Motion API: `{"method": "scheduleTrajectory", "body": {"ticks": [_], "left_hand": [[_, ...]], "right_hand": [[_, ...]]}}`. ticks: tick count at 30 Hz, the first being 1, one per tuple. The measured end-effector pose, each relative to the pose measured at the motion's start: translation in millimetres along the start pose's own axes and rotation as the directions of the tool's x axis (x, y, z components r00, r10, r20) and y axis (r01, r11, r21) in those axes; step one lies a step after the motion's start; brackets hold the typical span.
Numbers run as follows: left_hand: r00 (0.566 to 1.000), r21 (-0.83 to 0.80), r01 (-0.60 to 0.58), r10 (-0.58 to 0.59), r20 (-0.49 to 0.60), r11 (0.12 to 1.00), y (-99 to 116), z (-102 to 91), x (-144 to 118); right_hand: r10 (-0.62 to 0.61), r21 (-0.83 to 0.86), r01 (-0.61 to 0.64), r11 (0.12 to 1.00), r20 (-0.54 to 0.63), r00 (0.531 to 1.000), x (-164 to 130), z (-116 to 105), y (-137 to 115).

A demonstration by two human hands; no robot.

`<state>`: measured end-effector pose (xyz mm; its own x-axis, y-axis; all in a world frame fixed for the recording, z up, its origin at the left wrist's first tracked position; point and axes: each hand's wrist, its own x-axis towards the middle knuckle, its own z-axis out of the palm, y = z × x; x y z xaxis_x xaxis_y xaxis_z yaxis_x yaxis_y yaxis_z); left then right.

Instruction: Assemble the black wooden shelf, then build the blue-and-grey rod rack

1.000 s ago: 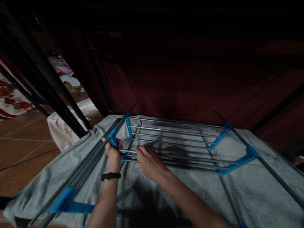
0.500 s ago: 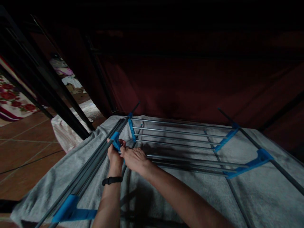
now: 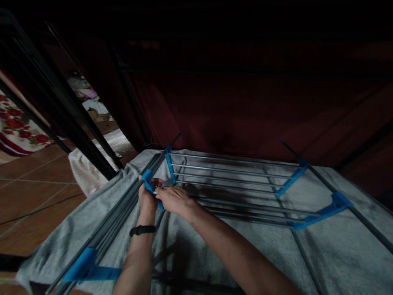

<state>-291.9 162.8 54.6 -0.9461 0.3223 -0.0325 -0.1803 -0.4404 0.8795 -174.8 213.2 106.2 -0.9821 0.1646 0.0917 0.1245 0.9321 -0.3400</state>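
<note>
A clothes drying rack of grey metal tubes and blue plastic brackets lies partly assembled in the head view. My left hand (image 3: 146, 200), with a black band on its wrist, is closed around a blue bracket (image 3: 147, 179) on the left upright tube. Close against it, my right hand (image 3: 172, 198) pinches the left end of a metal rod (image 3: 233, 203) at the bracket. The fingertips partly hide the joint, so I cannot tell whether the rod sits in the bracket. That rod's far end meets the right blue bracket (image 3: 325, 211).
The rack lies on a grey blanket (image 3: 346, 254). Several loose tubes (image 3: 113, 221) run along the left side, by a lower-left blue bracket (image 3: 89, 268). Dark red fabric (image 3: 230, 114) hangs behind. Black metal posts (image 3: 89, 135) and a tiled floor (image 3: 33, 184) are at left.
The held bracket and the left tubes have shifted slightly left and tilted a little. Both hands moved slightly with them, keeping their grip.
</note>
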Motion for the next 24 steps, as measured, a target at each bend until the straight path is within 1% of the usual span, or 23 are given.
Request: {"method": "scheduleTrajectory", "body": {"ticks": [4,8,11,13,16,21,24], "left_hand": [[1.0,0.008,-0.005,0.005,-0.009,1.0,-1.3,-0.3,-1.2],[1.0,0.055,0.022,-0.022,0.003,0.998,0.1,0.7,-2.6],[0.999,0.093,0.043,-0.044,0.008,0.995,-0.8,0.5,-1.6],[0.999,0.101,0.034,-0.034,-0.001,0.994,-3.2,-1.0,0.4],[1.0,0.099,0.02,-0.017,-0.026,0.995,-7.6,-4.5,3.8],[0.999,0.126,0.043,-0.044,0.001,0.991,-8.8,-5.8,4.0],[0.998,0.129,0.057,-0.054,-0.028,0.99,-6.6,-3.2,1.0]], "right_hand": [[0.005,-0.02,-0.005,1.0,-0.003,1.0,-0.8,2.1,0.0],[0.03,-0.037,-0.029,0.999,0.016,0.999,-2.2,5.8,-1.5],[0.055,-0.014,-0.055,0.998,0.006,0.998,-1.5,6.8,-1.0],[0.07,0.01,-0.07,0.998,0.0,0.998,-0.2,5.6,0.3],[0.081,0.042,-0.082,0.996,0.032,0.996,2.2,3.0,3.1],[0.068,0.023,-0.069,0.997,0.017,0.998,4.1,4.8,5.3],[0.077,0.026,-0.078,0.997,0.038,0.996,3.8,6.0,5.2]]}}
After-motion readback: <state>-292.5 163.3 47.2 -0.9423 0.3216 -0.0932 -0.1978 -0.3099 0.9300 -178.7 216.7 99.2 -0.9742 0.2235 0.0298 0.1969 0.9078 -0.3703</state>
